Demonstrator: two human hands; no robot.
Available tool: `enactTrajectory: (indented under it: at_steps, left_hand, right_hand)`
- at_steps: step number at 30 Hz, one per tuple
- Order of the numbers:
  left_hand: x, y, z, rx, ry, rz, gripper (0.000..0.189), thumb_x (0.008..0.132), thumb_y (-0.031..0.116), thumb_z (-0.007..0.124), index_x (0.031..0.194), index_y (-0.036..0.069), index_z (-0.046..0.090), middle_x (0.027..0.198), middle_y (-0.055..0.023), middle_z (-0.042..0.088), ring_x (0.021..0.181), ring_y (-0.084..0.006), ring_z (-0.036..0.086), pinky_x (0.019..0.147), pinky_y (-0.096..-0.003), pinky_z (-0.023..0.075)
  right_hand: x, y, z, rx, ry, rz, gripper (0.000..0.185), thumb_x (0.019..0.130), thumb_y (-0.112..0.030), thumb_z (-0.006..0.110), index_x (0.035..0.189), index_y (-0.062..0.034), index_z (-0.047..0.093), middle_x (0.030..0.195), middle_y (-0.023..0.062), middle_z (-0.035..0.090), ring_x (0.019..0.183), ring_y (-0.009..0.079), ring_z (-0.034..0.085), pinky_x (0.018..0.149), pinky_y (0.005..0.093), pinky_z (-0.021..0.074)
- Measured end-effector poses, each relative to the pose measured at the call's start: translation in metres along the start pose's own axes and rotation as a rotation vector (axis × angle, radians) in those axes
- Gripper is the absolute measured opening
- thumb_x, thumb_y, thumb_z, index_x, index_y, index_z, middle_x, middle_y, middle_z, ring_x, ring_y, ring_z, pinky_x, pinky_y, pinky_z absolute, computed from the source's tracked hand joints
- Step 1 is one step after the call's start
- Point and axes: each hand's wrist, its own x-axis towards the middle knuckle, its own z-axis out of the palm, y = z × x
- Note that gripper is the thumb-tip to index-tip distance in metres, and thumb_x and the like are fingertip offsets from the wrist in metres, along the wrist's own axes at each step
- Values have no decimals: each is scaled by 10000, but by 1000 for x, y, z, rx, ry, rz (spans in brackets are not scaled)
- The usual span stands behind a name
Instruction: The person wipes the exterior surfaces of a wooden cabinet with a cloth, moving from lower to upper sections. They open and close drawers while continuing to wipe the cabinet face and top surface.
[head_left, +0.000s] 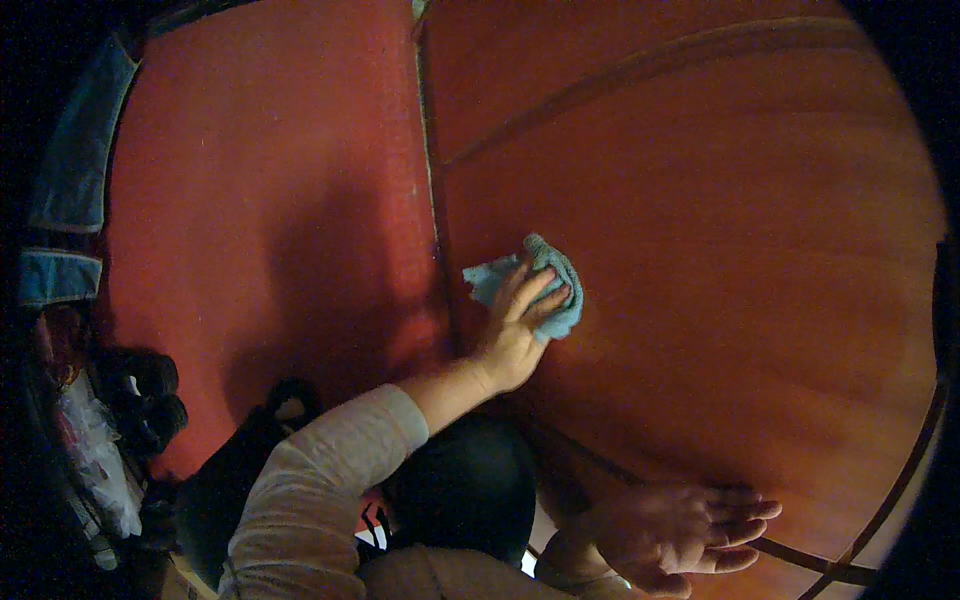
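My left hand (517, 337), reaching out from a grey sleeve, presses a crumpled light-blue cloth (561, 322) against a reddish-brown panelled surface (712, 262). Its fingers are bent into the folds, and the cloth bunches around them, just right of a long seam. At the lower right, my right hand (667, 529) has its palm turned up and its fingers stretched out to the right, holding nothing. It appears in front of the same surface; whether it touches it, I cannot tell.
A brighter red surface (202, 187) lies left of the seam, with a shadow across it. Along the left edge are blue fabric items (82, 150), black shoes (146, 397) and a crumpled clear plastic bag (97, 457). My dark-clothed knee (465, 487) is below my left arm.
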Motion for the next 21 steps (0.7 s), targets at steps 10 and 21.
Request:
enactTrajectory:
  at_steps: [10, 21]
  left_hand:
    - [2, 6, -18, 388, -197, 125, 487, 817, 141, 670, 1290, 254, 636, 1429, -11, 501, 1386, -348, 361, 1118, -574, 293]
    - [0, 6, -31, 397, -339, 415, 371, 860, 193, 631, 1194, 347, 682, 1350, 108, 553, 1357, -257, 414, 1126, -561, 292]
  right_hand:
    - [-4, -1, 10, 0, 55, 112, 659, 931, -389, 529, 1469, -43, 373, 1532, 178, 386, 1489, 426, 142, 1224, 552, 55]
    - [-7, 3, 5, -96, -99, 60, 638, 952, -442, 452, 1471, -73, 411, 1533, 148, 407, 1490, 433, 136, 1207, 558, 79]
